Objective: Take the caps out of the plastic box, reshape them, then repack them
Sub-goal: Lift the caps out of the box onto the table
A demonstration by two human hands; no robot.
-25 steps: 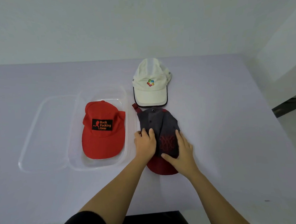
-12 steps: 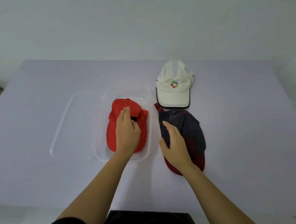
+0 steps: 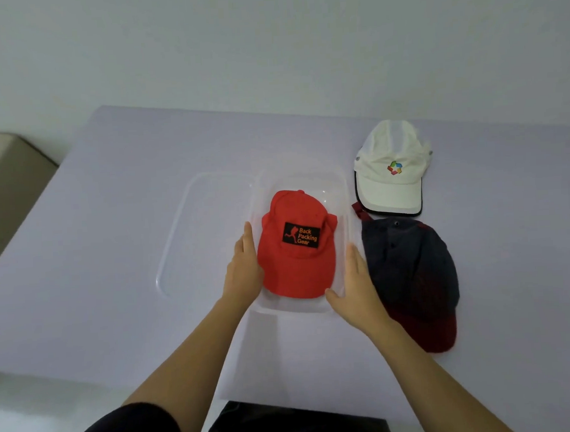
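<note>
Both hands open, fingers straight: left hand (image 3: pixel 245 267) and right hand (image 3: pixel 356 284) flank the red cap (image 3: pixel 295 248) in the plastic box (image 3: pixel 338 186), centre frame. White cap (image 3: pixel 390 180) and dark cap (image 3: pixel 412 275) lie outside, right. Likely one left to lift out; all repacking ahead.

Left hand (image 3: pixel 245 269), right hand (image 3: pixel 356 284): fingers straight.

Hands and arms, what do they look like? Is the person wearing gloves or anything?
No gloves. The left hand and right hand are bare, with no rings, watch or bracelet showing. The left forearm and right forearm are bare too. A black sleeve starts higher up on the left side; none shows on the right.
</note>
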